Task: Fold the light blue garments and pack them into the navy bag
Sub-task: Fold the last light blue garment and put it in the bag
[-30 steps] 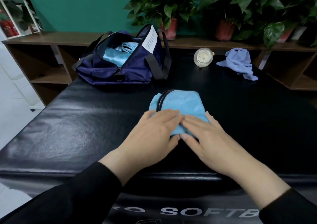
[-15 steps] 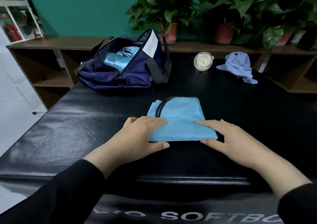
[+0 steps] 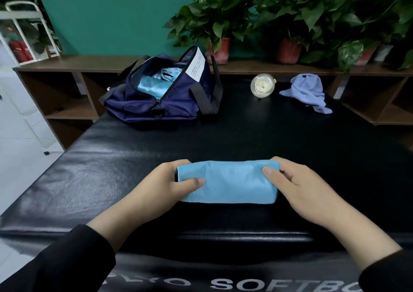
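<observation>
A light blue garment [image 3: 230, 183], folded into a narrow bundle, lies on the black padded table [image 3: 111, 164] near me. My left hand [image 3: 169, 182] grips its left end, thumb on top. My right hand [image 3: 299, 184] grips its right end the same way. The navy bag [image 3: 161, 103] stands unzipped at the far left of the table. Another light blue garment [image 3: 154, 82] shows inside it. A white label hangs on the bag's raised flap.
A round clock [image 3: 262, 87] and a crumpled lilac cloth [image 3: 309, 92] sit at the table's far right. Behind runs a low wooden shelf [image 3: 67, 68] with potted plants [image 3: 214, 23]. White floor drops off at the table's left.
The garment was folded over once more toward me, going from a wide flat rectangle to a narrow bundle. Both hands moved from pressing on top to gripping its two ends.
</observation>
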